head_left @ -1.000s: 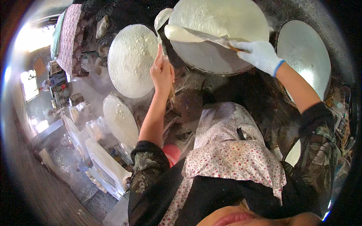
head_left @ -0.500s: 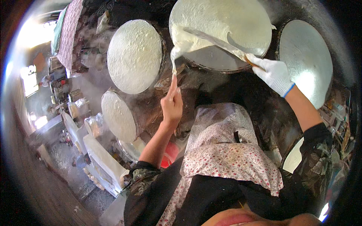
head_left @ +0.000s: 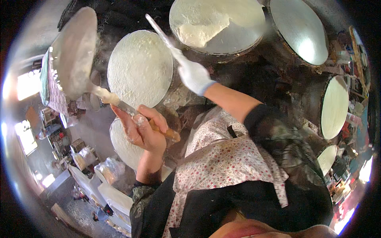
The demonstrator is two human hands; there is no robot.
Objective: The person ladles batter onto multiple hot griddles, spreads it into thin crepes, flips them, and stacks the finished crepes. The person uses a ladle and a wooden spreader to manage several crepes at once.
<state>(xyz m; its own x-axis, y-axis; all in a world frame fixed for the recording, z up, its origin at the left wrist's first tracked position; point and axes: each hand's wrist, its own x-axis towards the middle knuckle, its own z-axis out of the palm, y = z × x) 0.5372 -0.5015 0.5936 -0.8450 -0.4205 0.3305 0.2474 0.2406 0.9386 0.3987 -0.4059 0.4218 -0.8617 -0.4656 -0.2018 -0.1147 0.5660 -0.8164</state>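
My left hand (head_left: 145, 127), bare and dusted with batter, wraps round the wooden handle of a broad round-headed paddle (head_left: 75, 55). The paddle's head is raised at the upper left, its neck coated in pale batter. My right hand (head_left: 194, 77), in a white knit glove, grips a long thin spatula (head_left: 162, 35) that points up and left, smeared with batter. Beyond it lies a round griddle (head_left: 238, 41), with pale batter (head_left: 202, 31) over its far part and bare metal at its near right. Below the spatula sits another griddle covered by a pale batter sheet (head_left: 139, 67).
A bare shiny griddle (head_left: 299, 31) stands at the upper right, with a batter-covered one (head_left: 334, 107) below it. Another pale round sheet (head_left: 125, 142) is partly hidden behind my left hand. White-covered tables (head_left: 115, 198) and a clear plastic bag (head_left: 109, 170) are at lower left. Steam hangs about.
My left hand has drawn the paddle away from the far griddle and lifted it to the left. My right hand has swung left with the spatula, off the batter. The view has shifted too.
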